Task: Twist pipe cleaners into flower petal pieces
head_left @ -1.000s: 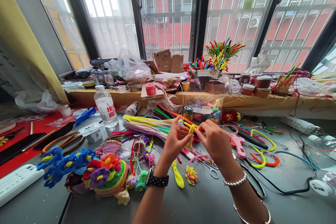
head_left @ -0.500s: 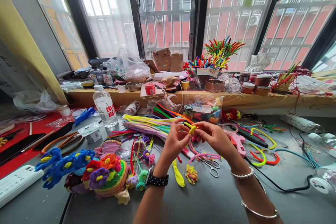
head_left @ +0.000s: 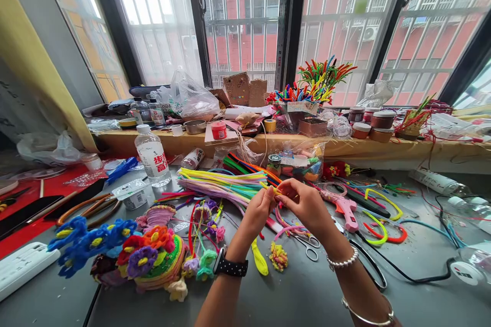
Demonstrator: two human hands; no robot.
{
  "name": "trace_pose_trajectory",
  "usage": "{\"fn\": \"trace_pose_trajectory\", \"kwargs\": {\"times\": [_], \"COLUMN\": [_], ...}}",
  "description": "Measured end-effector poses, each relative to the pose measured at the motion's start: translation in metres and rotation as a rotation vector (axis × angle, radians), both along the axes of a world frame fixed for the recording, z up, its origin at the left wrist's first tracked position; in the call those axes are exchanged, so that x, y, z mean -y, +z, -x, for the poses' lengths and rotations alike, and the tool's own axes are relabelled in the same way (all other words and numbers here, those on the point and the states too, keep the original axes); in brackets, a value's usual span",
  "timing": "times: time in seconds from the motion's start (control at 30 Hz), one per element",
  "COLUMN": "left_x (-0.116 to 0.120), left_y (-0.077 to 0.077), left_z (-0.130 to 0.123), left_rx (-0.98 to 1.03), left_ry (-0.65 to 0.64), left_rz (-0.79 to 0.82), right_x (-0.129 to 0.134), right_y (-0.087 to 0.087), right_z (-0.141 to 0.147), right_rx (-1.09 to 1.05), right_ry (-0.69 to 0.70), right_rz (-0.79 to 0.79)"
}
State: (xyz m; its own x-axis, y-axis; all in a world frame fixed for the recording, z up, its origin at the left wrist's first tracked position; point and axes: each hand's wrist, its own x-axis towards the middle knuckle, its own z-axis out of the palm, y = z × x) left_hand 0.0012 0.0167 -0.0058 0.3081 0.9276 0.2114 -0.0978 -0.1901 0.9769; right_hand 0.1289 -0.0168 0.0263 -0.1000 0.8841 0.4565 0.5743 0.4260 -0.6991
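Observation:
Both hands meet above the middle of the grey table. My left hand [head_left: 259,210], with a dark dotted watch strap at its wrist, pinches a yellow pipe cleaner [head_left: 275,191]. The fingertips of my right hand [head_left: 301,202] are closed on the same piece, which is partly hidden by the fingers. Just behind the hands lies a bundle of pastel pipe cleaners [head_left: 215,182]. Below them rest a yellow looped pipe cleaner piece [head_left: 260,258] and a small yellow and pink fuzzy ball [head_left: 278,256]. Scissors [head_left: 310,248] lie beside my right wrist.
Pipe-cleaner flowers [head_left: 141,258] stand at the left, near a water bottle [head_left: 152,156] and a white power strip [head_left: 26,270]. A pink glue gun [head_left: 347,210] with a black cord lies at the right. Jars and a box of colourful pipe cleaners [head_left: 303,104] line the window sill.
My hands have drawn closer together, and the right hand has shifted slightly left. The fingers now cover more of the yellow pipe cleaner.

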Motion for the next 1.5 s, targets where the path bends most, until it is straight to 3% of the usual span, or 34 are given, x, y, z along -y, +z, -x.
{"fn": "trace_pose_trajectory", "kwargs": {"times": [0.13, 0.3, 0.5, 0.77, 0.87, 1.03, 1.2, 1.5], "left_x": [-0.003, -0.001, 0.003, 0.005, 0.005, 0.008, 0.009, 0.009], "left_y": [-0.003, -0.002, 0.0, -0.002, 0.001, 0.01, 0.009, 0.003], "left_z": [0.003, 0.002, -0.003, -0.007, -0.007, -0.006, -0.008, -0.008], "left_rx": [-0.019, -0.186, -0.222, -0.168, -0.071, 0.131, 0.081, -0.073], "left_ry": [0.146, 0.266, 0.247, 0.191, 0.175, 0.122, 0.089, 0.09], "left_rz": [-0.038, -0.142, -0.195, -0.145, -0.092, 0.044, 0.013, -0.12], "right_x": [0.003, 0.006, 0.006, 0.003, 0.003, -0.001, -0.007, -0.011], "right_y": [0.008, 0.014, 0.009, 0.008, 0.006, 0.002, -0.008, -0.01], "right_z": [-0.015, -0.018, -0.006, -0.003, -0.008, -0.018, -0.009, -0.007], "right_rx": [0.097, 0.105, 0.06, -0.02, -0.15, -0.587, -0.927, -1.005], "right_ry": [-0.004, -0.047, -0.041, -0.01, 0.042, 0.18, 0.201, 0.163], "right_rz": [0.048, 0.046, 0.02, 0.039, 0.075, 0.248, 0.291, 0.306]}}
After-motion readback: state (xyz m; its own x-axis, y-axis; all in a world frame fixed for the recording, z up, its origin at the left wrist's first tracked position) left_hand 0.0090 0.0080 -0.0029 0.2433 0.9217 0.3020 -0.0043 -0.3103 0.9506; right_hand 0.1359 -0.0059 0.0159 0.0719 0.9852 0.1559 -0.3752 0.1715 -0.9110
